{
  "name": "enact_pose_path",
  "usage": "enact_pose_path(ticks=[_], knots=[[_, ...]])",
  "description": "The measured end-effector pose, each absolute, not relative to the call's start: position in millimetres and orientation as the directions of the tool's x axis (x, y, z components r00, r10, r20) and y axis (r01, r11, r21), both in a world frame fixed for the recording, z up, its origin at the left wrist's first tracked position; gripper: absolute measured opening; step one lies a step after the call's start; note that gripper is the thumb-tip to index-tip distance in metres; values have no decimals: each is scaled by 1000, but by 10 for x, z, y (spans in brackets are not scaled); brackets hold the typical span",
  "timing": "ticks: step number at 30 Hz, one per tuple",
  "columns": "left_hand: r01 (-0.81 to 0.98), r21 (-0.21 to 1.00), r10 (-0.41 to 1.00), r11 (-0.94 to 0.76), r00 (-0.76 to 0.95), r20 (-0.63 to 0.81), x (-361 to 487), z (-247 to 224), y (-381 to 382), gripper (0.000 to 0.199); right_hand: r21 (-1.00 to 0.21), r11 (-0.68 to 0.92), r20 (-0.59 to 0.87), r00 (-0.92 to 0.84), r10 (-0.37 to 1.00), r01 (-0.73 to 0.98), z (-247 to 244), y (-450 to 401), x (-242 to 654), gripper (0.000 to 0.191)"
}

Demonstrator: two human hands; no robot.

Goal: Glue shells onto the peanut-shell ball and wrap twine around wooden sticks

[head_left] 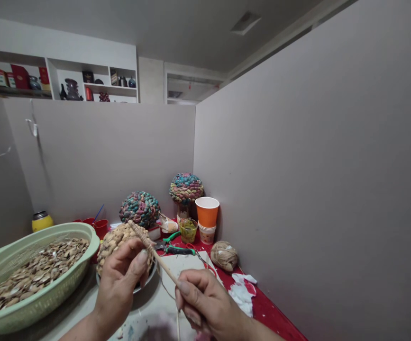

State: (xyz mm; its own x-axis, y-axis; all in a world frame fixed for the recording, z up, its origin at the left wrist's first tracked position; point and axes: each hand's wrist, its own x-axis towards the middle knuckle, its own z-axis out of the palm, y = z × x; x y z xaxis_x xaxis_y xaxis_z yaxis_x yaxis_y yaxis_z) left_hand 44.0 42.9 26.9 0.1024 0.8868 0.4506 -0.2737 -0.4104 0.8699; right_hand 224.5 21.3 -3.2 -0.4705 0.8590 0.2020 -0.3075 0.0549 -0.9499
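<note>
A thin wooden stick (168, 273) slants between my hands, its upper end wound with brown twine (138, 230). My right hand (208, 298) is closed around the stick's lower end. My left hand (125, 272) has its thumb and fingers closed at the wound part. A loose strand of twine hangs below the stick, and part of it is hidden by my right hand. Just behind my left hand, a ball covered in beige nutshells (114, 241) rests in a metal bowl (150, 280).
At left stands a green plastic basin (79, 270) of shells. Two colourful shell-covered balls (140, 208) sit behind. Green-handled pliers (180, 250), a plastic cup (188, 231), an orange paper cup (207, 214), a twine ball (224, 256) and white tissue (242, 291) lie rightward. Grey partitions (297, 189) enclose the table.
</note>
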Motion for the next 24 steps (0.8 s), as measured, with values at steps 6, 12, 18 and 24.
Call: enact_pose_path(ticks=[6,12,18,24], knots=[[-247,870,871,-427,144,469,437,272,409,27,-859,-163,190,-599,778,-484,-36,241,2243,43],[-211,887,885,-411,142,444,432,259,412,28,-783,-321,211,-713,669,-533,-37,264,2275,38],[-218,893,882,-393,184,434,422,254,417,29,-773,-346,226,-741,632,-532,-71,290,2289,39],[-197,897,883,-396,185,431,422,232,414,28,-840,-207,224,-668,710,-502,-85,279,2271,37]])
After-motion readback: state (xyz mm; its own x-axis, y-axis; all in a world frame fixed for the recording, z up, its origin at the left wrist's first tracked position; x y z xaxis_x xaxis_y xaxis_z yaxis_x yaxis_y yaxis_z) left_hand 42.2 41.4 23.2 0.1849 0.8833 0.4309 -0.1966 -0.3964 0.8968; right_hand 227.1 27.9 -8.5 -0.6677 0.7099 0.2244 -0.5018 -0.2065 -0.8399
